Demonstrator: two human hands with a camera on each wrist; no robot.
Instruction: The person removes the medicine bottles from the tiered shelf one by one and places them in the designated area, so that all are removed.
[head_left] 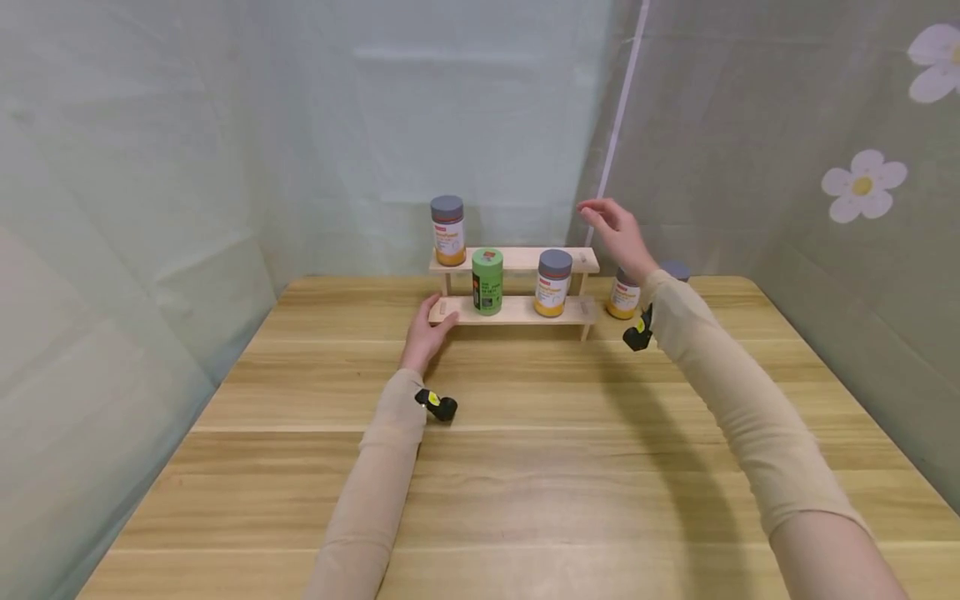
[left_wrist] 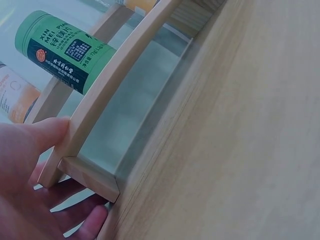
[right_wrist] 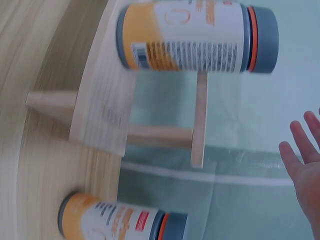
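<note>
Head view: your left hand (head_left: 425,335) grips the rack's (head_left: 517,310) lower shelf at its 9 o'clock end; your right hand (head_left: 617,233) hangs open-fingered above the rack's 3 o'clock end, holding nothing.

Left wrist view: the green can (left_wrist: 60,50) reads "XIN MEI PIAN".

Right wrist view: jar (right_wrist: 195,37) labels are too blurred to read.

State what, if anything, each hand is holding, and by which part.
The left hand grips the wooden rack by the left end of its lower shelf, thumb on the front rail. The right hand holds nothing; its fingers are spread in the air.
</note>
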